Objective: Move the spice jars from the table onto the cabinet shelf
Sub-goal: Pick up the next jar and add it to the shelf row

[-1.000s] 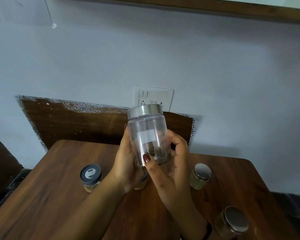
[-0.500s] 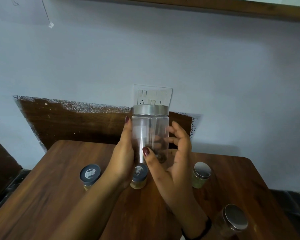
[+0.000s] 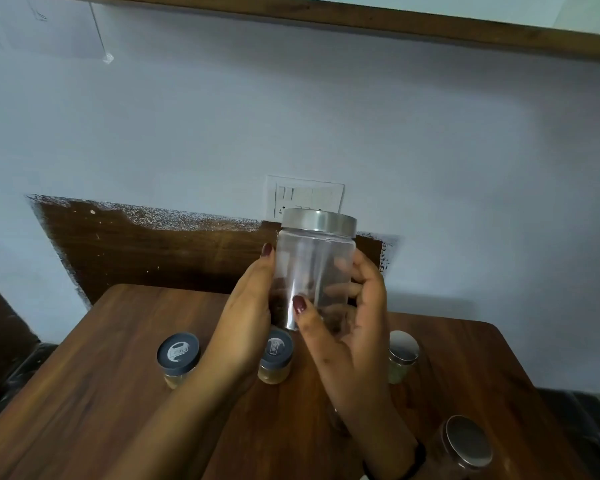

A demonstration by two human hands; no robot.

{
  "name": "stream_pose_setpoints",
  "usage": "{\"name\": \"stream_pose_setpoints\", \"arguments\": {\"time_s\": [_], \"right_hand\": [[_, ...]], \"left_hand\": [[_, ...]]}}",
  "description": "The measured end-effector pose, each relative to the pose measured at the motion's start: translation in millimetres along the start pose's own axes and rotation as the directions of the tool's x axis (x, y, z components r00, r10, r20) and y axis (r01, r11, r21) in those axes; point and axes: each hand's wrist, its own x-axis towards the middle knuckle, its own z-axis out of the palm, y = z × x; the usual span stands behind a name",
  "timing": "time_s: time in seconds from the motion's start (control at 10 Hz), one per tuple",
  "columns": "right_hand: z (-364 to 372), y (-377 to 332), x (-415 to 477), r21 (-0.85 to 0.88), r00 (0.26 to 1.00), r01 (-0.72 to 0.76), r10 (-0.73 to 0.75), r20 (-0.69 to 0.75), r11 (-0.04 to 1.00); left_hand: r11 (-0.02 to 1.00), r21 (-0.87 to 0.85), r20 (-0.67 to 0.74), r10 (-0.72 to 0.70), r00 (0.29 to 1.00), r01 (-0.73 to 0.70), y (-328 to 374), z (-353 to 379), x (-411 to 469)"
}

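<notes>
A tall jar of clear glass with a silver lid is held nearly upright between both hands, lifted clear of the bench; a little dark spice is seen at its bottom. The left hand is cupped against the left wall of the tall jar, with one of its fingers reaching up almost to the lid; the right hand is wrapped round the right wall, its thumb laid on the front glass and its other fingers seen through the glass behind. Below the tall jar, two dark-lidded jars are standing on the bench, one to the lower left and one directly beneath; a silver-lidded jar is placed to the lower right, and a larger steel-lidded jar further down to the right. Behind the tall jar a switch plate is fixed on the wall.
</notes>
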Motion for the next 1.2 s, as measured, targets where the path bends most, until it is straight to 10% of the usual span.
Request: {"name": "stream_pose_setpoints", "arguments": {"time_s": [0.3, 0.6, 1.2], "right_hand": [[3, -4, -1, 0.253, 0.999, -0.033, 0.037, -0.01, 0.967], [4, 3, -6, 0.082, 0.998, -0.011, 0.016, -0.067, 0.997], [2, -5, -4, -0.126, 0.999, -0.039, 0.039, 0.001, 0.991]], "left_hand": [[0.98, -0.168, 0.058, -0.1, 0.993, 0.108, -8, -9, 0], [0.939, -0.287, 0.09, -0.169, 0.981, 0.189, -5, -1, -4], [0.999, 0.046, -0.085, 0.024, 0.996, -0.02, 1, 6, -13]]}}
